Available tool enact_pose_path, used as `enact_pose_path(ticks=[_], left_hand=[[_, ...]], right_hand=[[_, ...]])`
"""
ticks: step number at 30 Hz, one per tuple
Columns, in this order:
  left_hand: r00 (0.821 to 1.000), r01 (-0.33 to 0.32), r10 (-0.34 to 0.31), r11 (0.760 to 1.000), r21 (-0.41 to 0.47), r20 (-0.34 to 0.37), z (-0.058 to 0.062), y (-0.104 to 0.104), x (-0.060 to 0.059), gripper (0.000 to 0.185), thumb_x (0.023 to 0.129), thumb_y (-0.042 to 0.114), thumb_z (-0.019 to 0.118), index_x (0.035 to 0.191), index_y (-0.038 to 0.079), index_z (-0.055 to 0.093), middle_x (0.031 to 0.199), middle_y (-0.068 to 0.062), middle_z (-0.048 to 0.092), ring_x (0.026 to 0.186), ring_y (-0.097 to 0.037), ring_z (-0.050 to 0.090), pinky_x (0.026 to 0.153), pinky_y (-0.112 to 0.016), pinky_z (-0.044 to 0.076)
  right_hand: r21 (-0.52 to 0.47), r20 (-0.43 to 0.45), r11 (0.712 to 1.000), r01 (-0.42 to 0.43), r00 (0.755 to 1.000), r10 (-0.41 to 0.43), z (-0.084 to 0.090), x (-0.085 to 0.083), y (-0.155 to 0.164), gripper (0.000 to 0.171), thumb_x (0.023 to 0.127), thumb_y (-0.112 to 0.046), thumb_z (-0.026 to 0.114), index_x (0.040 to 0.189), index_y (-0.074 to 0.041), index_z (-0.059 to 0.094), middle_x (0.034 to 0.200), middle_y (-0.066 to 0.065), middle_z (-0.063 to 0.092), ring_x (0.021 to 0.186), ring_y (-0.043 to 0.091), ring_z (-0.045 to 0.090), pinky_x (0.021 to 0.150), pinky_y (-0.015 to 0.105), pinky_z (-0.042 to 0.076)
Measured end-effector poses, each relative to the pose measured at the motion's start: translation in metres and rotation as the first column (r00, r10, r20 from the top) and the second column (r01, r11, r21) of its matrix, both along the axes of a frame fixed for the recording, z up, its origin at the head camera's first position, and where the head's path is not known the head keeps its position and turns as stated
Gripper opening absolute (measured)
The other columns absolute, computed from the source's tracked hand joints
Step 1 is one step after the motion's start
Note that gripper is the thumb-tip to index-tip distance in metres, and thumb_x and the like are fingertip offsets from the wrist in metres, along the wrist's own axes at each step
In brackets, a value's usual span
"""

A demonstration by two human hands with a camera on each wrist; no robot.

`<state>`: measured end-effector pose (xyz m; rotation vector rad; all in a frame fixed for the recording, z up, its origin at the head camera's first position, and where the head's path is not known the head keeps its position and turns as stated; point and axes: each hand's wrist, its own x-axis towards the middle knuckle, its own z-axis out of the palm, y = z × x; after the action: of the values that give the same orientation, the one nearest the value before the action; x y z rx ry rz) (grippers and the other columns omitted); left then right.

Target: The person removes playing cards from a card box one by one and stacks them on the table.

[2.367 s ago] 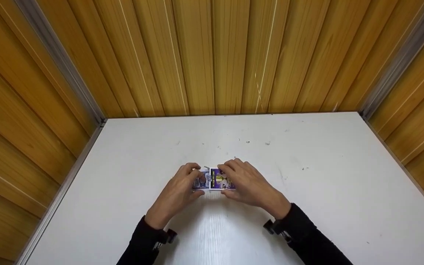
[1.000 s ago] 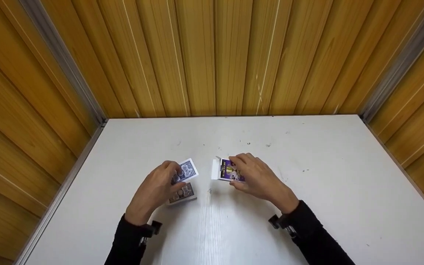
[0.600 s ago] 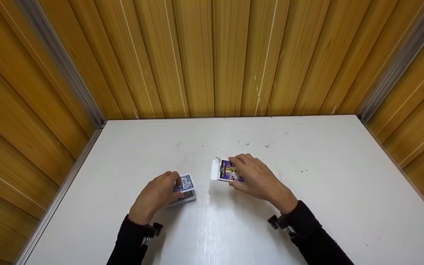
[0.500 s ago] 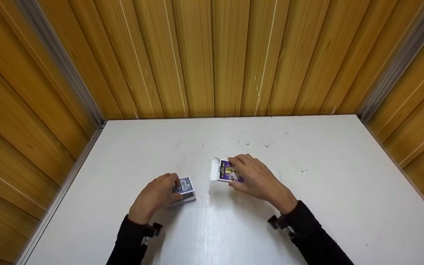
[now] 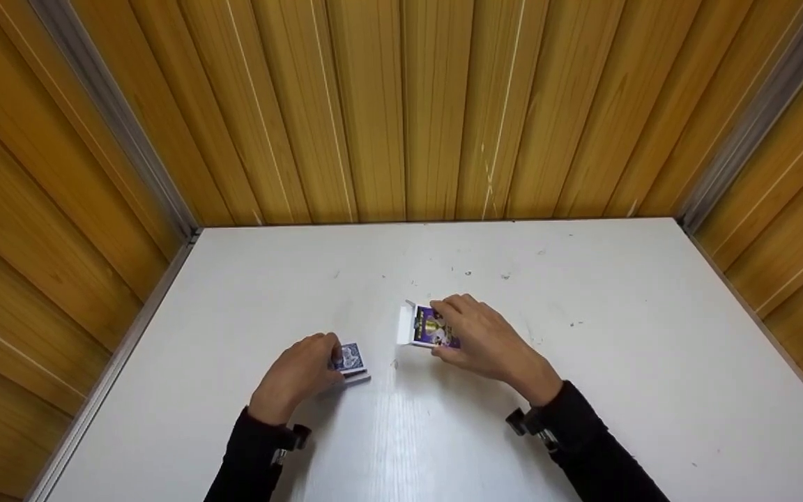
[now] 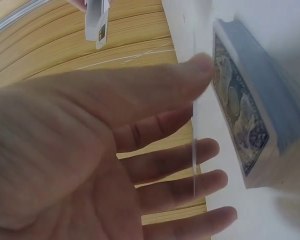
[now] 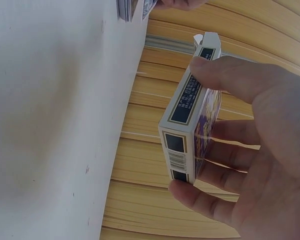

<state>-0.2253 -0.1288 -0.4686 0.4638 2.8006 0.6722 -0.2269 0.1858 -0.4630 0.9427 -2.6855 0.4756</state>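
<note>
A white table [image 5: 583, 390] bears small dark specks [image 5: 469, 272] near its far edge. Yellow wooden slat walls [image 5: 401, 104] close it in on three sides, with grey metal strips [image 5: 116, 118] running down the two far corners.

Deck of cards [image 5: 350, 362], formerly inside the card box [image 5: 426, 326] between both hands, now lies flat on the table under the left hand [image 5: 298, 374], whose thumb rests on its top. The lifted top packet has been lowered onto it. The right hand [image 5: 482, 341] has carried the opened box away rightward.
</note>
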Motion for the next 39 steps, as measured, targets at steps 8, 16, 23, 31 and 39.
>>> enact_pose_path(ticks=[8, 16, 23, 31, 39], left_hand=[[1.000, 0.022, -0.022, 1.000, -0.006, 0.000, -0.005, 0.003, 0.001, 0.028, 0.079, 0.002, 0.084, 0.095, 0.006, 0.062, 0.088, -0.002, 0.057, 0.082, -0.019, 0.053, 0.077, -0.041, 0.049], [1.000, 0.022, -0.022, 1.000, -0.020, -0.017, -0.010, 0.008, 0.004, 0.028, 0.080, 0.001, 0.084, 0.094, 0.005, 0.061, 0.086, -0.002, 0.054, 0.079, -0.019, 0.051, 0.073, -0.039, 0.048], [1.000, 0.015, -0.015, 0.999, -0.052, -0.013, -0.012, 0.011, 0.006, 0.027, 0.080, -0.001, 0.083, 0.091, 0.004, 0.059, 0.086, -0.003, 0.051, 0.077, -0.019, 0.049, 0.070, -0.038, 0.048], [0.997, 0.038, -0.044, 0.995, -0.098, -0.064, -0.017, 0.016, 0.007, 0.031, 0.079, -0.003, 0.083, 0.096, 0.000, 0.058, 0.090, -0.009, 0.052, 0.083, -0.024, 0.050, 0.073, -0.042, 0.049], [0.993, 0.030, -0.046, 0.990, -0.139, -0.113, -0.021, 0.020, 0.009, 0.033, 0.078, -0.009, 0.076, 0.107, -0.007, 0.059, 0.097, -0.017, 0.057, 0.090, -0.032, 0.055, 0.078, -0.049, 0.051]], right_hand=[[0.012, 0.007, 1.000, 0.005, 1.000, -0.005, 0.001, 0.000, -0.001, 0.068, 0.086, -0.034, 0.086, 0.139, -0.001, 0.058, 0.125, 0.011, 0.063, 0.107, 0.023, 0.058, 0.084, 0.040, 0.052], [0.001, 0.023, 1.000, -0.006, 1.000, 0.006, 0.001, 0.000, 0.000, 0.069, 0.086, -0.034, 0.085, 0.139, 0.000, 0.058, 0.126, 0.012, 0.063, 0.109, 0.023, 0.059, 0.086, 0.040, 0.053], [-0.010, 0.034, 1.000, -0.014, 0.999, 0.015, 0.000, 0.001, -0.001, 0.070, 0.086, -0.034, 0.085, 0.140, 0.000, 0.057, 0.127, 0.013, 0.063, 0.110, 0.024, 0.059, 0.087, 0.040, 0.053], [-0.010, 0.002, 1.000, -0.022, 1.000, 0.022, -0.001, 0.001, 0.000, 0.068, 0.087, -0.034, 0.084, 0.139, 0.000, 0.057, 0.126, 0.012, 0.063, 0.107, 0.023, 0.059, 0.084, 0.039, 0.053], [-0.014, -0.009, 0.999, -0.033, 0.999, 0.033, -0.002, 0.001, 0.000, 0.068, 0.087, -0.034, 0.084, 0.139, 0.000, 0.057, 0.125, 0.012, 0.063, 0.107, 0.023, 0.059, 0.084, 0.039, 0.053]])
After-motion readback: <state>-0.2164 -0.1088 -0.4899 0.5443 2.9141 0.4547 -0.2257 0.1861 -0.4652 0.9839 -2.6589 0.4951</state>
